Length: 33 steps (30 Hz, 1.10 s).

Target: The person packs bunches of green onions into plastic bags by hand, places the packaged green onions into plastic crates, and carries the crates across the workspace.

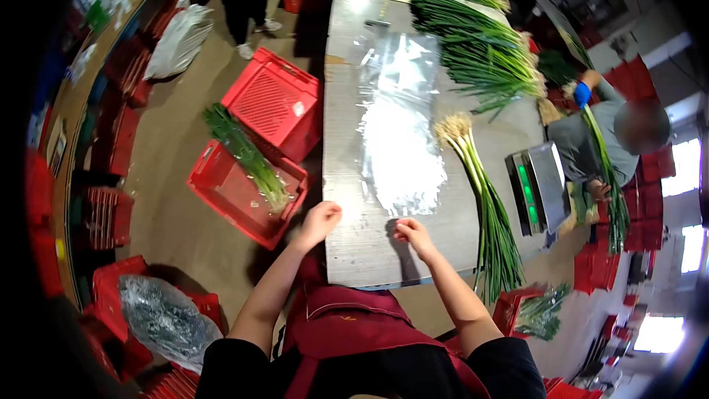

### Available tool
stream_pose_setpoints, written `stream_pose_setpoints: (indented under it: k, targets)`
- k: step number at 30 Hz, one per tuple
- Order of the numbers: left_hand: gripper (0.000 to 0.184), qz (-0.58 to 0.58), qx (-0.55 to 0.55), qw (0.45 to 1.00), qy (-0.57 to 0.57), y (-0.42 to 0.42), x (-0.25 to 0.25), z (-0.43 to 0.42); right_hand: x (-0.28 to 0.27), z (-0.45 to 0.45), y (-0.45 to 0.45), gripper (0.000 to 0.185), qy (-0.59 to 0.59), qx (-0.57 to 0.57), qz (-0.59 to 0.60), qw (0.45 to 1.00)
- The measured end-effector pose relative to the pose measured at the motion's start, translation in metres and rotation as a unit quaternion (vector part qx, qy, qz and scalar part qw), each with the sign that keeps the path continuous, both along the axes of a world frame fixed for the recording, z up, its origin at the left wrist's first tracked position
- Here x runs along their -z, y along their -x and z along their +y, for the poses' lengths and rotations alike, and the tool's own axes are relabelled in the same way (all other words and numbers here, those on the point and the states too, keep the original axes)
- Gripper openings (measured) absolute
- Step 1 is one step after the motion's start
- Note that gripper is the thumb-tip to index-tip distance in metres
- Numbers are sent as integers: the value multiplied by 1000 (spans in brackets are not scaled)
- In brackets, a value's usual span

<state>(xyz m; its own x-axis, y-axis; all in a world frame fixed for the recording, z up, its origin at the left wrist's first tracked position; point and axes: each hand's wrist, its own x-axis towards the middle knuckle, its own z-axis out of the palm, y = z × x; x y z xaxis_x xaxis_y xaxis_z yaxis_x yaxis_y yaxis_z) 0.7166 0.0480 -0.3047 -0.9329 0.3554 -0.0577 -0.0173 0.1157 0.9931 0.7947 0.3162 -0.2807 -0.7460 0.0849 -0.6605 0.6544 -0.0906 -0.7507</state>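
Note:
My left hand [320,224] hovers at the table's left edge, fingers curled in, with nothing visible in them. My right hand [415,237] is over the table just below the near end of a stack of clear plastic bags [402,118]; its fingers are bent together and nothing shows in them. Whether it touches the bags I cannot tell. Right of the bags lies a bunch of green onions [478,185], white roots pointing away from me. Beyond it sits a scale [538,188] with a green lit display. A larger pile of green onions [480,52] covers the far right of the table [362,251].
On the left, a red crate [247,192] holds a bagged bunch of green onions [247,155], beside another red crate [273,100]. A co-worker in grey [591,140] with a blue glove holds green onions across the table. Another person [247,0] stands at the far left.

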Motion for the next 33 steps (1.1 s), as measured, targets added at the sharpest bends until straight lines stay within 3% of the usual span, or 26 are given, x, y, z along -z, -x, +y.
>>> stream_pose_setpoints:
  k: [1,2,4,5,7,8,10,11,12,13,14,16,18,20,22,23,24,26,29,31,32,33]
  targets:
    - [12,146,67,979,128,9,-21,25,5,28,-5,17,-55,17,15,998]
    - [14,248,111,947,171,20,-32,49,10,55,-8,16,-110,33,29,993]
    - [18,252,201,921,219,36,-30,93,11,106,-3,25,-273,10,137,952]
    - [18,255,210,919,214,37,-27,110,7,126,4,35,-390,5,163,906]
    - [24,477,109,817,307,39,-19,134,-11,158,34,58,-574,-16,196,795]
    - [24,478,112,815,308,36,-10,140,-15,175,50,70,-642,-31,205,738]
    - [27,444,227,748,438,21,15,143,-29,198,81,89,-704,-93,155,686]
    - [25,451,272,715,460,15,28,143,-25,208,94,94,-717,-123,87,681]
    - [20,480,243,726,428,10,26,139,-20,216,104,99,-724,-154,19,672]
    - [19,507,228,717,421,9,26,136,-10,224,110,104,-687,-169,-17,707]
    - [17,532,214,708,412,8,26,133,1,227,115,91,-639,-169,-73,747]
    - [11,560,201,701,394,14,21,135,23,225,118,77,-656,-106,-59,745]
    - [5,492,227,720,433,15,20,142,27,216,110,68,-657,-104,-30,746]
    - [6,539,195,707,414,22,25,145,31,212,98,49,-637,-124,4,761]
    - [5,517,214,730,393,28,28,145,34,200,77,41,-614,-116,4,780]
    - [8,420,201,782,414,27,27,147,33,193,65,40,-609,-109,12,785]
    - [8,421,198,783,413,28,22,148,29,186,52,39,-603,-102,19,791]
    - [11,300,179,862,368,30,7,147,18,176,30,40,-580,-90,9,810]
    - [11,292,226,846,384,30,4,138,14,181,-6,42,-549,-94,-4,831]
    - [10,306,244,835,387,32,6,130,10,186,-31,38,-286,-31,9,958]
    - [9,326,263,832,364,35,5,127,4,185,-44,38,-289,-30,10,957]
    - [9,346,281,827,342,38,3,125,-15,178,-54,34,-193,10,6,981]
